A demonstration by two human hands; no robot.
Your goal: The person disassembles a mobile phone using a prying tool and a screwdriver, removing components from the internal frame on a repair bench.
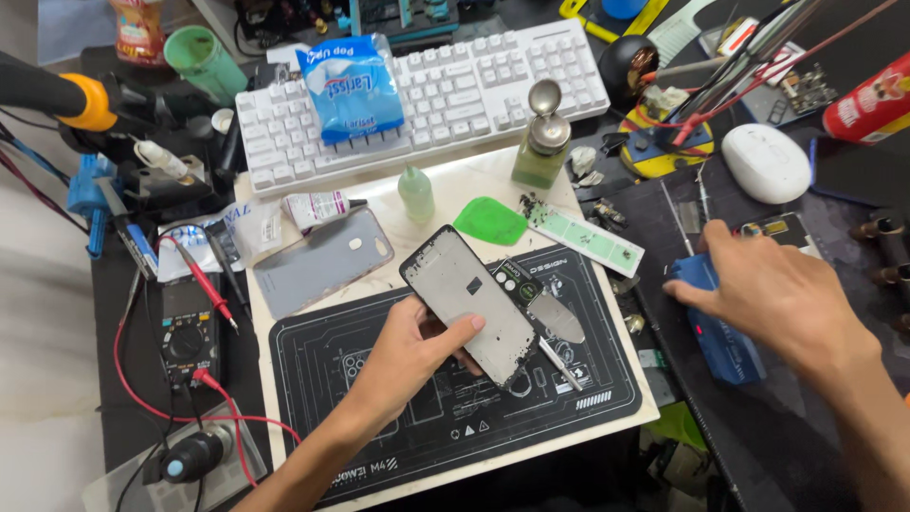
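- The left hand [408, 356] holds a phone frame [469, 303] above the black work mat [379, 417], near its upper middle; the fingers are clamped on the frame's lower long edge, thumb across its face.
- The frame is a slim rectangle, tilted with its top towards the keyboard; its face is pale grey metal with a dark border, speckled with black residue near the lower end.
- The right hand [782, 294] rests on a blue box-shaped tool [716, 327] on the dark part of the surface to the right; the fingers lie spread over its top, and I cannot tell whether they grip it.
- Just right of the frame a metal spatula tool [555, 322] lies on the mat.
- A grey phone back cover [322, 261] lies flat to the left of the frame, beside a small white tube [318, 209].
- A green plastic pick [491, 223] and a long pale green strip [583, 242] lie on the light board beyond the mat.
- A small green dropper bottle [415, 194] and a pump bottle of green liquid [542, 147] stand before the white keyboard [474, 85].
- A blue and white soft packet [349, 90] lies across the keyboard's left half.
- A black multimeter [190, 327] with red leads sits at the left edge of the cluttered surface [787, 446].
- A white mouse [766, 161] and a red can [867, 100] lie at the far right.
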